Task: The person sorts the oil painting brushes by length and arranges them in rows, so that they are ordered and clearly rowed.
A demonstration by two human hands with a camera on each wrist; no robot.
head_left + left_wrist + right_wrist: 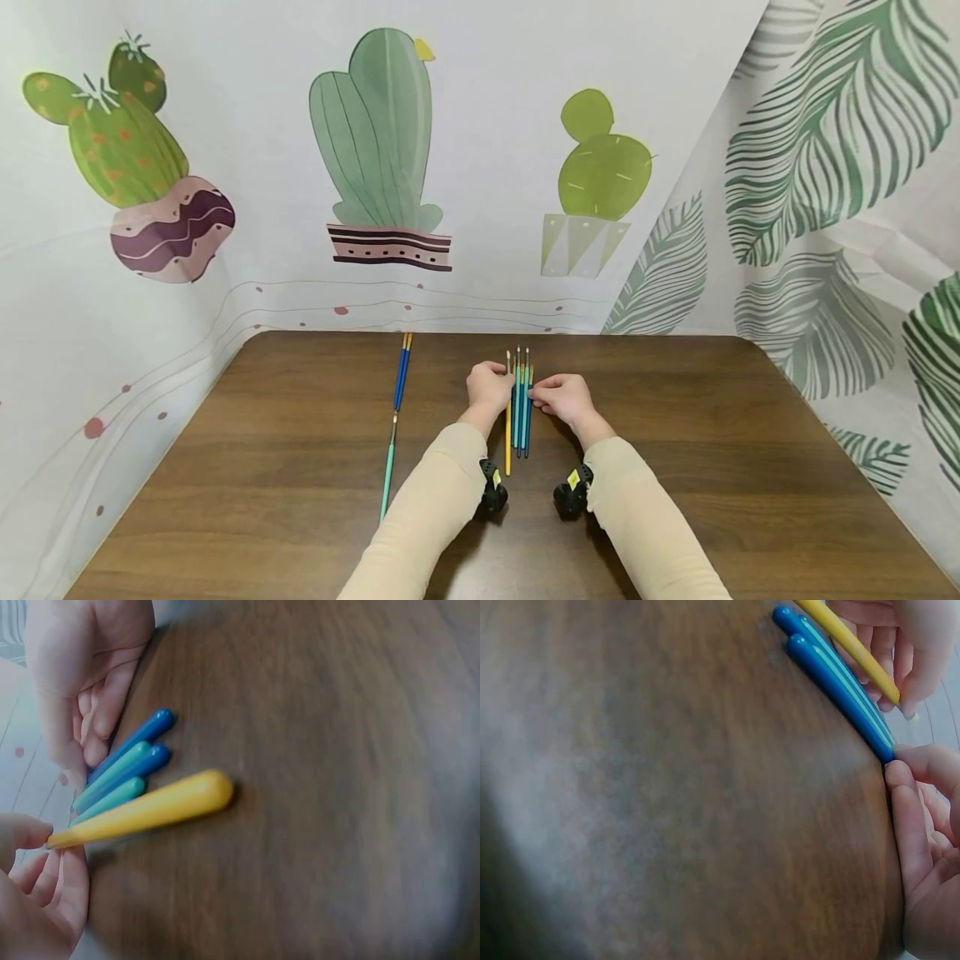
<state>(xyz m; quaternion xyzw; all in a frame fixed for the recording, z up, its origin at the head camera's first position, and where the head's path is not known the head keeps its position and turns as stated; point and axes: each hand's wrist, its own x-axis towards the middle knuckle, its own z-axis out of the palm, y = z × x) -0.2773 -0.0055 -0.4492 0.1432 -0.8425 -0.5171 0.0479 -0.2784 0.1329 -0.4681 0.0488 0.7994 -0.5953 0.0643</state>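
Nearest the left-wrist camera we have one glossy yellow brush (161, 806), round-ended, pinched between thumb and finger of the left hand (489, 387), mid-table beside two teal handles (124, 793) and two blue handles (142, 735). We see the right hand (566, 397) with thumb and finger closed on the outer blue handle. Farther left on the brown table (675, 417), we count two blue brushes (402, 371), one teal brush (388, 475).

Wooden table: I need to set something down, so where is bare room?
The table is bare from the right sleeve to its right edge, and from its left edge to the blue brush pair and lone mint brush. A narrower gap separates that pair from the left hand. Crowded: the middle, where brushes lie between both hands.
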